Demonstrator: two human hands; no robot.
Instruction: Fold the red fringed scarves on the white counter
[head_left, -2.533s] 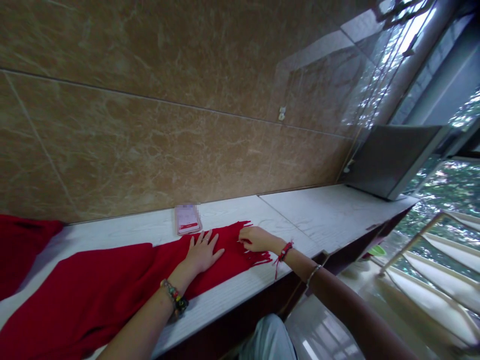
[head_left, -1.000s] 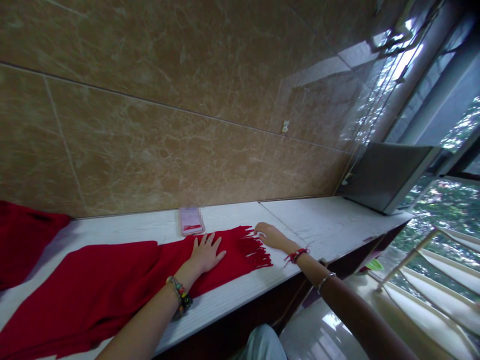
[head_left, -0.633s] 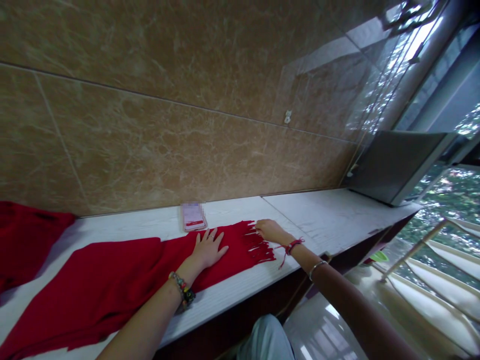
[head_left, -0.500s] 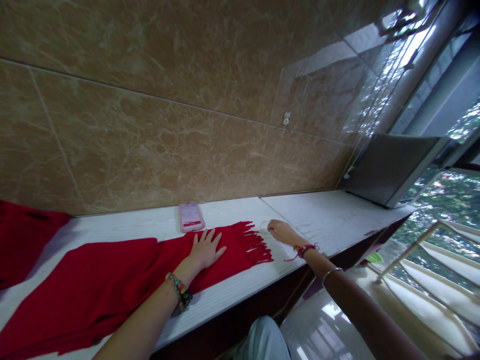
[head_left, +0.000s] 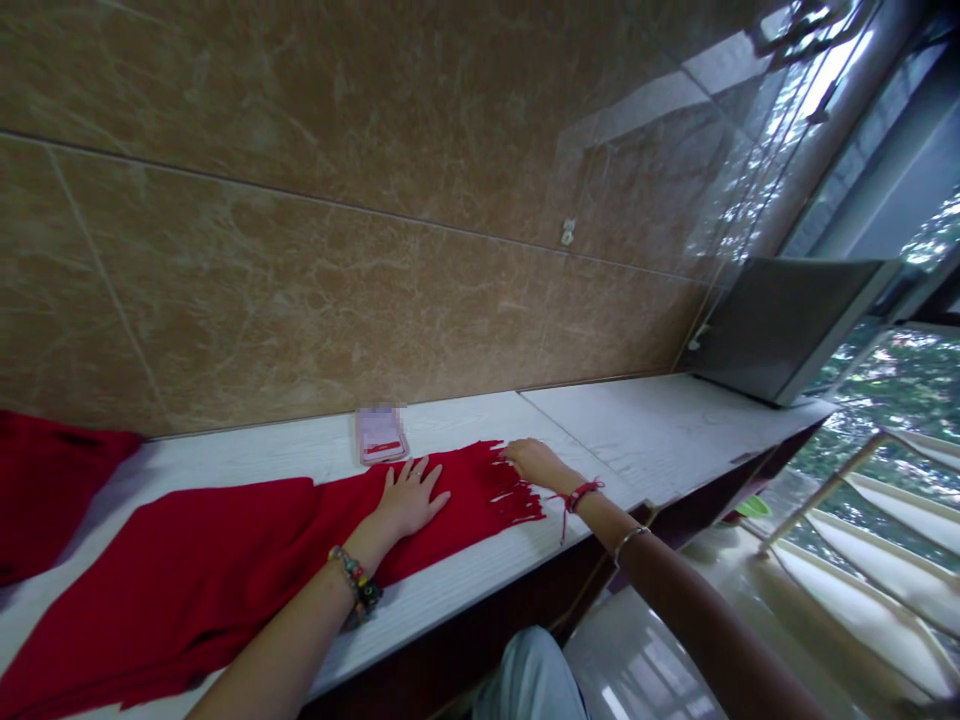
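Observation:
A red scarf [head_left: 225,540] lies lengthwise along the white countertop, its fringed end toward the right. My left hand [head_left: 409,500] rests flat on the scarf with fingers spread, pressing the cloth near that end. At the upper strands of the fringe [head_left: 517,500] is my right hand [head_left: 534,462], its fingers bent and pinched together on them. The exact fingertip contact is partly hidden by the hand itself. Some strands spread loose below the right hand.
A phone-like pink-edged item [head_left: 381,436] lies behind the scarf, close to the tiled wall [head_left: 337,280]. More red cloth [head_left: 52,490] sits at the far left. A grey box-shaped appliance [head_left: 787,325] stands at the counter's far right end. The countertop's [head_left: 645,430] front edge runs close to my knee.
My right hand has moved left, from the bare counter beside the fringe onto its upper strands. My left hand stays flat on the scarf.

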